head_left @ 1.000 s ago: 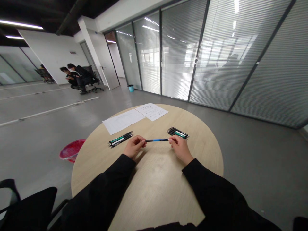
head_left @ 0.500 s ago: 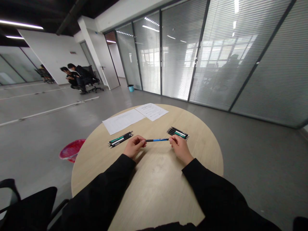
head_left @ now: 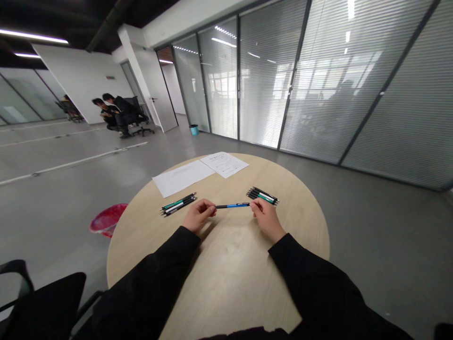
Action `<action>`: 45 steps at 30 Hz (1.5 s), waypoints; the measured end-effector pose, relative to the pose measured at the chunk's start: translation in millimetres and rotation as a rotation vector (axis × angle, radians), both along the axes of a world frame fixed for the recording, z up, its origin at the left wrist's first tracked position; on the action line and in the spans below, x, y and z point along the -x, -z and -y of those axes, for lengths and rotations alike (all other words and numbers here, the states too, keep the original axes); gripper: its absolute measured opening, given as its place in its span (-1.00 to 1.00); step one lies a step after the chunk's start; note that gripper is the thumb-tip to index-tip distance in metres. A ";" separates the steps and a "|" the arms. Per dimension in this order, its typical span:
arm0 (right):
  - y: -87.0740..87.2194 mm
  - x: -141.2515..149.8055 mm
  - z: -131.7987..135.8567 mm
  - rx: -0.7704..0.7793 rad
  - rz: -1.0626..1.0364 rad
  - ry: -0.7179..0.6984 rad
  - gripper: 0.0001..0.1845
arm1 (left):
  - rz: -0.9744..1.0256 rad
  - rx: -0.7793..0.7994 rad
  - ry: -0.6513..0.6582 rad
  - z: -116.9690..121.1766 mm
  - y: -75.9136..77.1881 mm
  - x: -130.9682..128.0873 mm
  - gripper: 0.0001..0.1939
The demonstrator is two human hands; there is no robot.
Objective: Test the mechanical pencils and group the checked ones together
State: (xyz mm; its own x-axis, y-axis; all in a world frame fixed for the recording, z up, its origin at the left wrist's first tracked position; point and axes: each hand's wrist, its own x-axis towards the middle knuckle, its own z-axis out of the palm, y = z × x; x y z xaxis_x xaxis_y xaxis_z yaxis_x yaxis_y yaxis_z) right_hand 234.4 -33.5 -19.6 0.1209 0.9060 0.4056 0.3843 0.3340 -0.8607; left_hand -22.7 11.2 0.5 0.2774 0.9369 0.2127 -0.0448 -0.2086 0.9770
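**Pen held between two hands**

The left hand (head_left: 198,215) and right hand (head_left: 267,218) pinch opposite ends of a blue-barrelled pen (head_left: 232,205) at frame centre, fingers closed on it, apparently to keep it level. A bundle of similar pens (head_left: 178,204) lies beyond the left hand, another bundle (head_left: 262,195) beyond the right, on a round wooden table (head_left: 226,283).

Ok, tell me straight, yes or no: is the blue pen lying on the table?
No, the blue pen is held off the table between the fingers of the left hand and right hand.
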 end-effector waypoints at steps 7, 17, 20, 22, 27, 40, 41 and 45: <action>-1.2 -0.2 0.2 0.021 -0.017 -0.012 -0.73 | -0.005 0.009 -0.008 1.6 -2.0 0.6 -0.66; -3.2 -0.2 1.0 0.015 0.021 0.011 -0.72 | -0.022 -0.004 -0.009 1.4 -1.7 1.3 -0.67; -3.2 -0.2 0.7 0.017 0.025 0.011 -0.71 | -0.031 -0.019 -0.006 0.2 0.4 2.8 -0.67; -3.2 -0.1 0.7 0.020 0.022 0.008 -0.70 | -0.039 -0.022 -0.004 -0.3 1.3 3.6 -0.67; -3.1 0.0 1.2 0.008 0.030 0.001 -0.69 | -0.027 -0.012 -0.005 -0.9 2.4 4.2 -0.67; -1.4 -0.1 0.7 0.015 0.034 0.006 -0.69 | -0.050 -0.014 -0.001 0.8 0.5 3.6 -0.66; -1.3 -0.1 0.7 0.014 0.033 0.007 -0.69 | -0.048 -0.012 0.001 0.8 0.4 3.5 -0.67; -1.1 -0.3 0.6 0.004 0.032 0.009 -0.68 | -0.049 -0.011 0.003 0.4 1.0 3.0 -0.67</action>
State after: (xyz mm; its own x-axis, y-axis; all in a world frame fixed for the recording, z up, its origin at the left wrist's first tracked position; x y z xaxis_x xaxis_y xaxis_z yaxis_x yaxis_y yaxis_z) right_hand 234.7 -34.1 -18.4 0.1162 0.9066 0.4056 0.4150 0.3267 -0.8491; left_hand -25.8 10.8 -0.5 0.2903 0.9339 0.2090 0.0029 -0.2192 0.9757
